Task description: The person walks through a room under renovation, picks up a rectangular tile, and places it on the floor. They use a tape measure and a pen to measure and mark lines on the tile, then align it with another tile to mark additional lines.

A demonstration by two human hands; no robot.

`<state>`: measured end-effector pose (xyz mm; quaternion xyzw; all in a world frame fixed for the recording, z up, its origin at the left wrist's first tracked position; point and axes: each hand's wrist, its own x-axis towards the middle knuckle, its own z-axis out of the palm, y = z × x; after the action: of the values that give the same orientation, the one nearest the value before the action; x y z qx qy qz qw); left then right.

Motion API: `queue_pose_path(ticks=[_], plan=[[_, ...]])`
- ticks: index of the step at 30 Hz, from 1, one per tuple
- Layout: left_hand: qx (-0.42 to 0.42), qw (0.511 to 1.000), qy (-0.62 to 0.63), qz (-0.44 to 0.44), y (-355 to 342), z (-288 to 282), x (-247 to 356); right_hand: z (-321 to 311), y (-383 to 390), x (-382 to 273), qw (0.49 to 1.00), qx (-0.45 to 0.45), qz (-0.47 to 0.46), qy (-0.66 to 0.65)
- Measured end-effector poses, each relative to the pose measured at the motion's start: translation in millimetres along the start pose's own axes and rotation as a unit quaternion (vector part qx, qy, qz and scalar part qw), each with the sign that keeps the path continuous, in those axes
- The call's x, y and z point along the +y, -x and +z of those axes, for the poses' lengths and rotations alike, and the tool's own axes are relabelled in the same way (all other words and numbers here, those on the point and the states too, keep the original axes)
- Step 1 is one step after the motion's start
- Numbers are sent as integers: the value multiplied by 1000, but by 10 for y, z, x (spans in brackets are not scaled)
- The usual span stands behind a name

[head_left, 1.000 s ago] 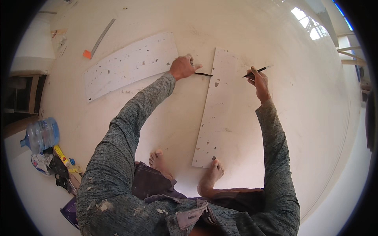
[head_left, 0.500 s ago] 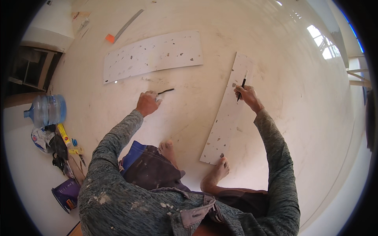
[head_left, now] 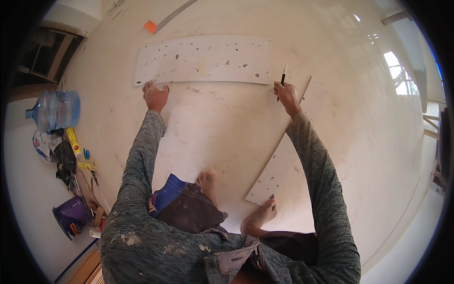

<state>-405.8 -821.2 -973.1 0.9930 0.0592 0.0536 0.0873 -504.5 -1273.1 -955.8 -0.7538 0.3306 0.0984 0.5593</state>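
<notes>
A long white speckled tile strip [head_left: 203,59] lies across the floor ahead of me. My left hand [head_left: 155,95] presses flat at its near edge toward the left end, fingers spread. My right hand [head_left: 285,95] grips a black pen [head_left: 282,78] upright, just off the strip's right end. A second speckled tile strip [head_left: 288,163] runs diagonally under my right forearm, and my bare right foot [head_left: 259,217] rests on its near end. My left foot [head_left: 206,181] is on the floor between the strips.
A metal straightedge with an orange end [head_left: 165,19] lies beyond the far strip. At the left are a blue water bottle [head_left: 54,110], a purple bucket [head_left: 71,215], rags and small tools [head_left: 71,156]. Glossy pale floor [head_left: 359,142] spreads to the right.
My view swung toward the far strip. My left hand went from the bare floor to the strip's near edge. My right hand left the diagonal strip and carried the pen to the far strip's right end.
</notes>
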Motion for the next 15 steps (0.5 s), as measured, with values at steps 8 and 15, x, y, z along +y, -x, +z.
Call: queue_pose_path(ticks=[8, 15], plan=[[4, 979, 4, 204, -1154, 326, 412, 213, -303, 53, 998, 17, 55, -40], [-212, 931, -80, 285, -1480, 474, 1469, 206, -407, 109, 994, 10, 70, -86]])
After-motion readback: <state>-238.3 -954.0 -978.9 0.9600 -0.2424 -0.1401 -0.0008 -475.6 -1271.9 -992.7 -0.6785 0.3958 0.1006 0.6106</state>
